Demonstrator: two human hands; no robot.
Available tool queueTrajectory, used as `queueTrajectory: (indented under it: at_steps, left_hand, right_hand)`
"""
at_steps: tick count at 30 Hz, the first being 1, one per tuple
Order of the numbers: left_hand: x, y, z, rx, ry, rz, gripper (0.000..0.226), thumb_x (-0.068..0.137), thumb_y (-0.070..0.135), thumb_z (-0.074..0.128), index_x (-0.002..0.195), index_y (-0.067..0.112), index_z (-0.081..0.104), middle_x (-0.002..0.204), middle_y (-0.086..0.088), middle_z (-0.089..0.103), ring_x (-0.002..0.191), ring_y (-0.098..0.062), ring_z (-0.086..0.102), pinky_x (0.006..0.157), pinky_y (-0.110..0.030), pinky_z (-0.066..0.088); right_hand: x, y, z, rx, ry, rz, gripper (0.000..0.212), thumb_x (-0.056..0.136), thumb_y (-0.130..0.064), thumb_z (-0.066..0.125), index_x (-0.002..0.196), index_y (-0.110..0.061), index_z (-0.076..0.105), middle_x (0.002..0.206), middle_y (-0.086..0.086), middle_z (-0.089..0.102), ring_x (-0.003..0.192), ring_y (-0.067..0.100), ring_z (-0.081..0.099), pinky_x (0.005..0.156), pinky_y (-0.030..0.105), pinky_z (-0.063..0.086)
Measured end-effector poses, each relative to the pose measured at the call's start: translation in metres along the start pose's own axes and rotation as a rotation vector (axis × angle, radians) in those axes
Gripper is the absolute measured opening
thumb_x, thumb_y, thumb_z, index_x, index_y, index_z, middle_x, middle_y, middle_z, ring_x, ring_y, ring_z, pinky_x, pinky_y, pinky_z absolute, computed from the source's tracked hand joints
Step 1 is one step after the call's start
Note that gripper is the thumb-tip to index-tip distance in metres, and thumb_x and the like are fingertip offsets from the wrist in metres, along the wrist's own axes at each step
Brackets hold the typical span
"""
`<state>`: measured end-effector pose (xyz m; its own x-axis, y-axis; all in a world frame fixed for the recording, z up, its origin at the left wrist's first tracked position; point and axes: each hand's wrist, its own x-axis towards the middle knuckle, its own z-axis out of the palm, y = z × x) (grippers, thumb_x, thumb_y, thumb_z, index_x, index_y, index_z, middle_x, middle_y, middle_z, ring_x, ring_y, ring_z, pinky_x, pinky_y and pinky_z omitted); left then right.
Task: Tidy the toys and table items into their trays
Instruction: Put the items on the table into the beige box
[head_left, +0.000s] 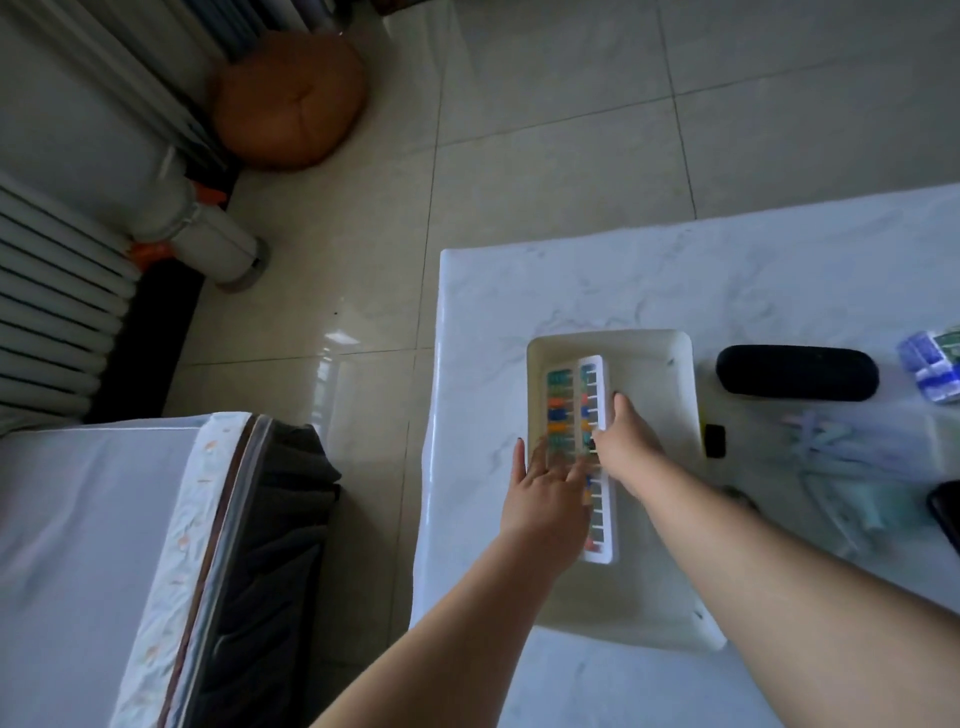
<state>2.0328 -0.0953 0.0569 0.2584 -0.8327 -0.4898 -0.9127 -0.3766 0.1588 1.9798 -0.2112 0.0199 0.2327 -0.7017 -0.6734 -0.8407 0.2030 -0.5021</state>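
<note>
Both hands reach into the cream tray (675, 364) on the worktop (675, 270); the left hand (545, 493) lies flat-fingered on a white abacus (597, 374), the right hand (631, 434) pinches its rim; no writing is legible

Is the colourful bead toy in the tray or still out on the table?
In: the bead toy lies inside the cream tray, both hands on it.

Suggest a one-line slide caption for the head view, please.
Both hands, left and right, settle an abacus in the tray.
</note>
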Motion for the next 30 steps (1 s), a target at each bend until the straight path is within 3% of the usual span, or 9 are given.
queueTrajectory:
  at_steps: [6,8,11,13,15,18,21,26,30]
  left_hand:
    - [0.015,0.008,0.000,0.111,-0.084,0.031,0.065,0.094,0.034,0.046,0.152,0.021,0.021,0.154,-0.009,0.032,0.150,-0.026,-0.003,0.114,-0.044,-0.023]
    - [0.019,0.019,0.001,0.119,-0.104,0.024,0.064,0.096,0.036,0.042,0.153,0.021,0.017,0.156,-0.009,0.028,0.149,-0.027,-0.003,0.114,-0.046,-0.023]
    - [0.023,0.040,0.002,0.117,-0.124,-0.004,0.062,0.100,0.039,0.034,0.154,0.019,0.012,0.159,-0.012,0.019,0.149,-0.030,-0.005,0.112,-0.047,-0.023]
    - [0.024,0.050,0.000,0.088,-0.114,-0.036,0.061,0.101,0.038,0.033,0.154,0.019,0.011,0.159,-0.015,0.016,0.149,-0.031,-0.005,0.114,-0.049,-0.019]
    - [0.026,0.062,-0.004,0.033,-0.088,-0.049,0.060,0.101,0.039,0.033,0.154,0.020,0.011,0.160,-0.015,0.014,0.149,-0.031,-0.004,0.118,-0.051,-0.013]
    - [0.027,0.076,-0.005,-0.014,-0.085,-0.043,0.059,0.101,0.039,0.033,0.153,0.021,0.012,0.159,-0.013,0.016,0.149,-0.031,-0.003,0.119,-0.053,-0.008]
    - [0.027,0.083,-0.002,-0.028,-0.110,-0.047,0.059,0.101,0.038,0.033,0.154,0.020,0.012,0.160,-0.013,0.016,0.149,-0.031,-0.004,0.119,-0.051,-0.008]
    - [0.022,0.088,0.009,-0.055,-0.147,-0.070,0.059,0.102,0.034,0.034,0.154,0.019,0.011,0.159,-0.013,0.016,0.149,-0.031,-0.003,0.120,-0.050,-0.006]
    - [0.020,0.085,0.021,-0.062,-0.148,-0.090,0.058,0.102,0.032,0.035,0.154,0.018,0.012,0.159,-0.011,0.017,0.149,-0.031,-0.002,0.120,-0.050,-0.004]
  right_hand:
    - [-0.005,0.003,-0.009,-0.105,-0.067,-0.075,0.054,0.098,-0.009,0.039,0.149,-0.022,0.031,0.147,0.006,0.042,0.126,0.030,0.049,0.094,0.034,0.046]
    - [-0.006,0.013,-0.021,-0.064,-0.114,-0.145,0.051,0.098,-0.010,0.038,0.147,-0.023,0.037,0.144,0.003,0.048,0.126,0.025,0.051,0.096,0.031,0.044]
    - [-0.008,0.023,-0.046,0.093,-0.029,-0.208,0.041,0.096,-0.011,0.034,0.129,-0.025,0.056,0.108,-0.005,0.070,0.100,0.017,0.065,0.080,0.027,0.051]
    - [-0.011,0.024,-0.064,0.236,0.104,-0.232,0.034,0.094,-0.010,0.036,0.110,-0.027,0.062,0.084,-0.010,0.069,0.078,0.013,0.067,0.073,0.031,0.056]
    - [-0.014,0.030,-0.084,0.289,0.247,-0.228,0.028,0.093,-0.010,0.040,0.103,-0.027,0.060,0.083,-0.009,0.067,0.072,0.012,0.066,0.067,0.032,0.054]
    - [-0.014,0.057,-0.105,0.112,0.332,-0.150,0.020,0.096,-0.015,0.046,0.109,-0.021,0.060,0.103,-0.005,0.066,0.092,0.017,0.062,0.069,0.027,0.038]
    - [-0.009,0.088,-0.103,-0.107,0.242,-0.038,0.019,0.095,-0.022,0.052,0.111,-0.016,0.062,0.110,0.006,0.067,0.101,0.026,0.061,0.075,0.028,0.044]
    - [-0.009,0.108,-0.083,-0.320,0.193,0.085,0.016,0.093,-0.011,0.052,0.101,-0.010,0.065,0.093,0.008,0.065,0.085,0.027,0.062,0.062,0.029,0.042]
    - [-0.007,0.099,-0.075,-0.362,0.216,0.181,0.019,0.091,0.000,0.045,0.076,-0.007,0.053,0.068,0.005,0.044,0.075,0.024,0.051,0.066,0.030,0.045]
